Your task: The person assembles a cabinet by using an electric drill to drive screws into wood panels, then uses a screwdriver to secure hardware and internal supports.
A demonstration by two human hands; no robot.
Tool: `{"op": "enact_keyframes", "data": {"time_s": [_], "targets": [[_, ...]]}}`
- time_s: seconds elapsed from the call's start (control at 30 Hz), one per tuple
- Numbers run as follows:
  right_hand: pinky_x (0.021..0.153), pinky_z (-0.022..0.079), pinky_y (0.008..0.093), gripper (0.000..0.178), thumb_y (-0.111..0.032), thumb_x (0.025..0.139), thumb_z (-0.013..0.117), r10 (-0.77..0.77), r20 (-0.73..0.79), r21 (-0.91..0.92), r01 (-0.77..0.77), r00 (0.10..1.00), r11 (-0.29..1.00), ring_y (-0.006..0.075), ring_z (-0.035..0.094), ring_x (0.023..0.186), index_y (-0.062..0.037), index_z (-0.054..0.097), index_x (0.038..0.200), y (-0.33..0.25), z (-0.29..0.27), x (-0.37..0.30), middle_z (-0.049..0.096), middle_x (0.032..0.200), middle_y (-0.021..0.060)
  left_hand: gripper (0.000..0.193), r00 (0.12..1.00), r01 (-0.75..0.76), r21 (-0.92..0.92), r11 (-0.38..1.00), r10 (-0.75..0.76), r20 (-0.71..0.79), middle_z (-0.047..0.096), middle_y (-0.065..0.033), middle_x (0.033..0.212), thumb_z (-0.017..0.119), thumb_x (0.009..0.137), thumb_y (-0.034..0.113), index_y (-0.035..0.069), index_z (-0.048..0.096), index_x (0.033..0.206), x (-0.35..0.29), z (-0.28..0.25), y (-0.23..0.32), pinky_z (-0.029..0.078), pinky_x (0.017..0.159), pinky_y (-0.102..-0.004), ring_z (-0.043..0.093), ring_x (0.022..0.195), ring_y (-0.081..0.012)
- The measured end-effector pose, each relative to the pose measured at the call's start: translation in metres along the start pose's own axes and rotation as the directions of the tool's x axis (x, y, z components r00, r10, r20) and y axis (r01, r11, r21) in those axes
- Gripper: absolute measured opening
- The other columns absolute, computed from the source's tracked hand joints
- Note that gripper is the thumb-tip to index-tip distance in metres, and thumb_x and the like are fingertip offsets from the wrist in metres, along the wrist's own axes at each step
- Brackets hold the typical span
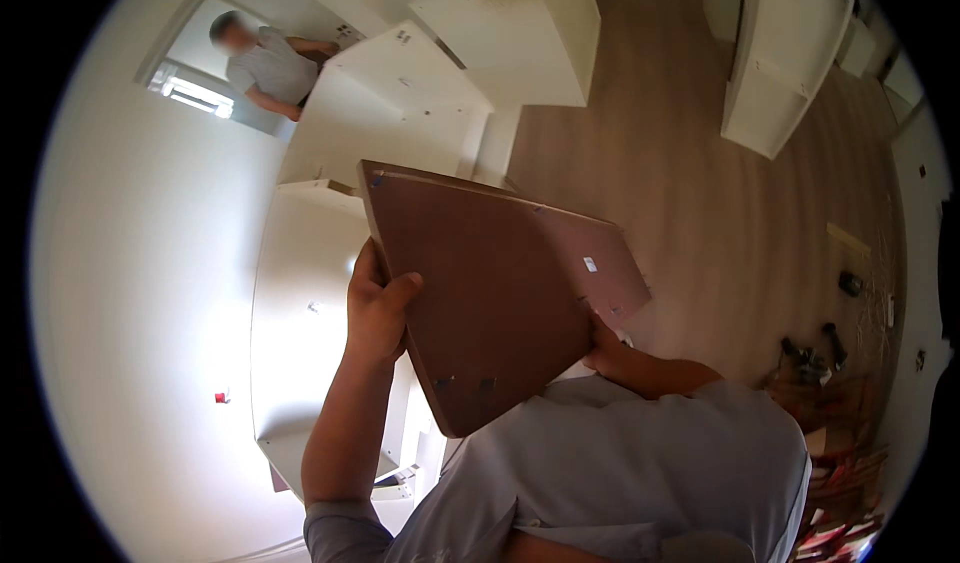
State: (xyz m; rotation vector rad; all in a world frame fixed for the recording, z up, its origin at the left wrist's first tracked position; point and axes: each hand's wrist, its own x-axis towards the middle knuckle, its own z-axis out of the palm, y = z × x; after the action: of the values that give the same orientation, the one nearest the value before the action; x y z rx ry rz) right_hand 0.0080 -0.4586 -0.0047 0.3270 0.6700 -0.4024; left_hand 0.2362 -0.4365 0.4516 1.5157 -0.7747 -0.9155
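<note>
A wood-toned floor (680,153) spreads across the room, with white cabinet frames (390,103) set along the left, seemingly so that the floor is left free for handling. In the centre, just above the grey-shirted torso, a large brown panel (480,283) is held tilted in the air. A co-worker (275,68) is seen beyond the frames, upper left. The panel's left edge is pinched by the left hand (380,308), thumb on the near face, fingers wrapped behind. Its lower right edge is met by the right hand (603,348); how that grip is closed cannot be told, the fingers being partly hidden. The weight is probably shared by this wide hold. A white label (589,264) is stuck on the paler far part.
</note>
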Motion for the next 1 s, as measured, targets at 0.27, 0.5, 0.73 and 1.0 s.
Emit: {"op": "enact_keyframes", "data": {"time_s": [0.27, 0.5, 0.73, 1.0], "targets": [[0.096, 0.059, 0.0410, 0.044, -0.047, 0.108, 0.049, -0.056, -0.259, -0.015, 0.054, 0.964, 0.998, 0.0243, 0.065, 0.120, -0.0112, 0.061, 0.132, -0.002, 0.014, 0.021, 0.065, 0.136, 0.0039, 0.059, 0.996, 0.063, 0.100, 0.993, -0.057, -0.067, 0.061, -0.0209, 0.127, 0.057, 0.084, -0.003, -0.007, 0.042, 0.141, 0.033, 0.036, -0.030, 0.053, 0.098, -0.0383, 0.064, 0.113, -0.0282], [0.092, 0.061, 0.0383, 0.039, -0.045, 0.107, 0.054, 0.015, -0.401, 0.003, -0.015, 0.916, 1.000, 0.0222, 0.070, 0.108, -0.0131, 0.064, 0.127, -0.012, 0.039, 0.008, 0.070, 0.123, 0.0026, 0.056, 0.994, 0.048, 0.074, 0.996, -0.040, -0.102, 0.060, -0.0210, 0.128, 0.056, 0.085, -0.002, -0.007, 0.044, 0.140, 0.041, 0.040, -0.053, 0.052, 0.101, -0.0410, 0.063, 0.114, -0.0299], [0.084, 0.062, 0.0372, 0.041, -0.048, 0.101, 0.064, -0.005, -0.398, 0.039, 0.022, 0.917, 0.999, 0.0195, 0.071, 0.100, -0.0151, 0.064, 0.124, -0.017, 0.013, 0.030, 0.070, 0.115, 0.0012, 0.058, 0.999, 0.042, 0.027, 0.999, -0.041, -0.026, 0.060, -0.0212, 0.128, 0.058, 0.084, -0.003, -0.007, 0.043, 0.140, 0.058, 0.044, -0.052, 0.052, 0.101, -0.0391, 0.063, 0.116, -0.0295], [0.049, 0.045, 0.0365, 0.047, -0.063, 0.093, 0.066, 0.000, -0.450, -0.422, -0.213, 0.893, 0.881, 0.0182, 0.059, 0.058, -0.0166, 0.067, 0.095, -0.045, 0.043, -0.017, 0.064, 0.081, 0.0001, 0.062, 1.000, 0.006, 0.264, 0.964, -0.008, 0.006, 0.061, -0.0182, 0.131, 0.063, 0.091, 0.006, -0.004, 0.040, 0.148, 0.075, 0.060, -0.055, 0.050, 0.101, -0.0369, 0.061, 0.118, -0.0263]]}}
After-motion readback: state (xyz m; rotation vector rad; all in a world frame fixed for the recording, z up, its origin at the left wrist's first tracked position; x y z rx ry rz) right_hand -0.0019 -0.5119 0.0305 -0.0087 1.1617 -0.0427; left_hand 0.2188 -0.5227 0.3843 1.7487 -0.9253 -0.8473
